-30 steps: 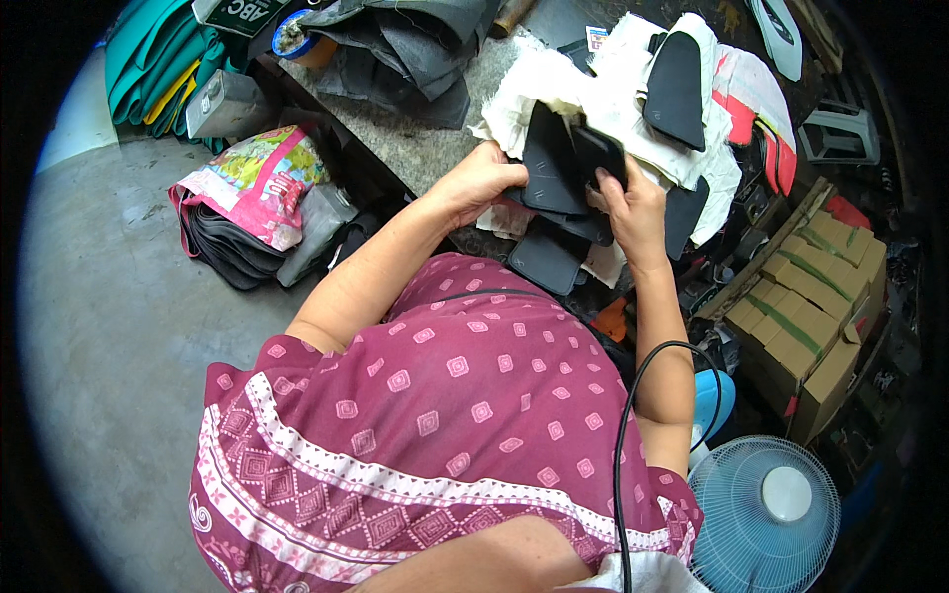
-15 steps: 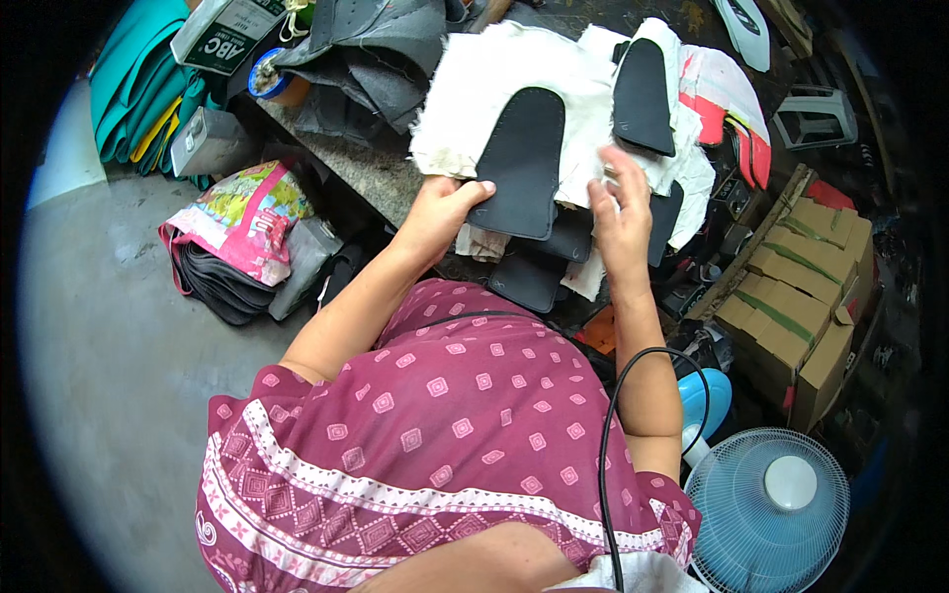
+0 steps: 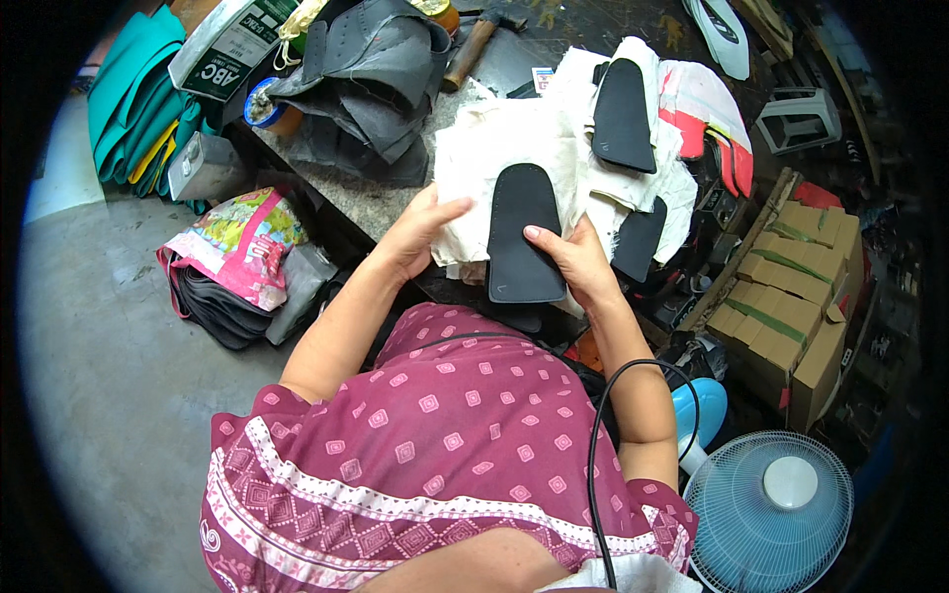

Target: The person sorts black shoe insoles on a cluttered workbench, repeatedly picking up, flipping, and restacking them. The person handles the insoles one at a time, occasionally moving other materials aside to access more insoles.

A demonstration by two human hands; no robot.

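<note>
A black flat panel (image 3: 526,237), rounded at one end with a line of small holes or stitches along its edge, lies on a white cloth piece (image 3: 465,158) with frayed edges. My right hand (image 3: 588,265) pinches its right side, thumb on top and fingers underneath. At the cloth's left edge is my left hand (image 3: 410,237), thumb over the cloth and the other fingers partly hidden, seemingly closed on it. To the right, a similar black panel (image 3: 625,119) rests on more white cloth, with another dark panel (image 3: 640,240) below.
Dark grey scraps (image 3: 361,89) are heaped at the table's left beside a jar (image 3: 277,111). A hammer (image 3: 473,51) lies behind. Cardboard boxes (image 3: 776,306) and a blue fan (image 3: 771,519) stand to my right; a pink bag (image 3: 237,252) sits on the floor at left.
The black panel and its cloth have come down toward me. My right hand, loose in the air before, now grips the panel; my left has let go of the panel and moved to the cloth's edge.
</note>
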